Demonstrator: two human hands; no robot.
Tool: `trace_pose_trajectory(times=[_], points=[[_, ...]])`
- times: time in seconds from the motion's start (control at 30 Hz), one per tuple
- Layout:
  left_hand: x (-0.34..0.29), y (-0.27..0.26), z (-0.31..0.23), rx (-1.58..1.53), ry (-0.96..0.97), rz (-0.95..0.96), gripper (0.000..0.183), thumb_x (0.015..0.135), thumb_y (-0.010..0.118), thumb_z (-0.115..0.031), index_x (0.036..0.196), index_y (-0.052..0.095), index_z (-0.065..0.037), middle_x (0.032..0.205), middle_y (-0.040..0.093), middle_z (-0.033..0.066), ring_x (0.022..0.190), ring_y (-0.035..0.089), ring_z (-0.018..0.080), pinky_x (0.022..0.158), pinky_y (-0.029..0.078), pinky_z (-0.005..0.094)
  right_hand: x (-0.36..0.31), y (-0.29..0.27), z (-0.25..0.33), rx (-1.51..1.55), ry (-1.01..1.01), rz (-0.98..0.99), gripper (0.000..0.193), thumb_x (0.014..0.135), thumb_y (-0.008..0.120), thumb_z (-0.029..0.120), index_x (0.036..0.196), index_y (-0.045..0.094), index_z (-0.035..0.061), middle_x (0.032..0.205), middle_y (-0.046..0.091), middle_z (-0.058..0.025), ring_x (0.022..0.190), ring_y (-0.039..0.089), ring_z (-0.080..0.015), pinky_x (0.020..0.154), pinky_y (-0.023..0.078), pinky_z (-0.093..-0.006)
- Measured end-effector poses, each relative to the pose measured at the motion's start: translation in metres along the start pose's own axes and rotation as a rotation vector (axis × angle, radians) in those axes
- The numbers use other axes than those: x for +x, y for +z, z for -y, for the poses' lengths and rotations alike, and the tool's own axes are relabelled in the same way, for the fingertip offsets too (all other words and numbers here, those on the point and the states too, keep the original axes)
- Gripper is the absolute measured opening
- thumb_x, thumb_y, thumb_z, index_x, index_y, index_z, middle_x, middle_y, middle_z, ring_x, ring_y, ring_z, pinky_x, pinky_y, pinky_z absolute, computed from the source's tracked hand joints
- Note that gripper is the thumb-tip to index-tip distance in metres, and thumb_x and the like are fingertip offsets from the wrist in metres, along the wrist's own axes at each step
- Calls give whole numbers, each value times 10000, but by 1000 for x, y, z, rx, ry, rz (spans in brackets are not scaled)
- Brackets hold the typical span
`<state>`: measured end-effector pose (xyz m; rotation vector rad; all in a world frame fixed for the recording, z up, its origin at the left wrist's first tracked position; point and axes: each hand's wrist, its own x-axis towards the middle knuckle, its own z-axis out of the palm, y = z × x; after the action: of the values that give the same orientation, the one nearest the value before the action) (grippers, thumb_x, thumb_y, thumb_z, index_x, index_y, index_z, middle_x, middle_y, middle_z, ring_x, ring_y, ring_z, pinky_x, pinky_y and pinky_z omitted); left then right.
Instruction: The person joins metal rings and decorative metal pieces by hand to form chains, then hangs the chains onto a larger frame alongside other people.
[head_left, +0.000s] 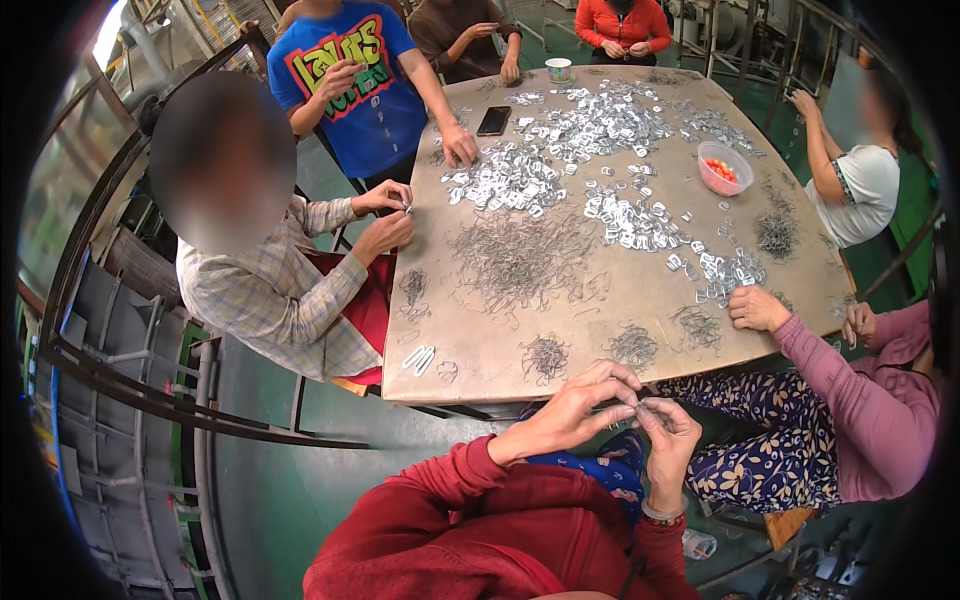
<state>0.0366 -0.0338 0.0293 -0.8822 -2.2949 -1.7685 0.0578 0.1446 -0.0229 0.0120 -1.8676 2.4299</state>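
My left hand (582,405) and my right hand (668,438) meet just past the near edge of the table (420,365), fingertips pinched together. Between them is something small and thin, perhaps a bent wire piece, too small to make out. The closest things on the tabletop are small heaps of dark wire pieces: one heap (545,358) straight ahead, a second heap (633,346) beside it and a third heap (697,328) further right. Beyond them spreads a large pile of wire pieces (520,262). White-silver flat buckles (630,218) lie in piles farther across.
Several people work around the table; a person in a plaid shirt (270,280) sits left, one in a pink sleeve (850,400) right. A phone (494,121), a paper cup (559,70) and a plastic bowl (724,168) with red-orange contents stand on top. A metal frame (120,385) is at left.
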Motion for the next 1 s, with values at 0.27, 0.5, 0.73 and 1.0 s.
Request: trace_pose_trajectory(times=[0.27,0.5,0.73,1.0], points=[[-8,21,15,136,0,-67,135,795,672,-80,908,610,-37,1083,560,96,1029,517,264,838,439,358,-5,6,4,-33,-88,13,95,780,635,-116,862,624,-70,909,604,-96,725,617,-131,641,525,-239],[-1,18,20,115,42,-20,134,776,666,-57,897,611,-39,1092,543,100,1030,508,281,863,426,379,0,1,-3,-132,-96,-11,118,763,629,-137,859,626,-68,895,604,-101,709,613,-130,633,515,-229],[-6,20,21,143,-7,-108,132,757,678,-47,879,628,-51,1057,521,91,1018,502,280,861,430,360,0,10,8,-87,-85,32,100,769,640,-118,857,616,-75,890,604,-101,684,605,-127,611,516,-231],[-13,11,30,80,-42,-42,84,802,596,34,879,602,-1,863,646,111,830,625,259,768,478,335,31,-13,28,-237,-42,246,137,795,643,-52,929,671,-54,838,616,-97,673,612,-132,566,501,-230]])
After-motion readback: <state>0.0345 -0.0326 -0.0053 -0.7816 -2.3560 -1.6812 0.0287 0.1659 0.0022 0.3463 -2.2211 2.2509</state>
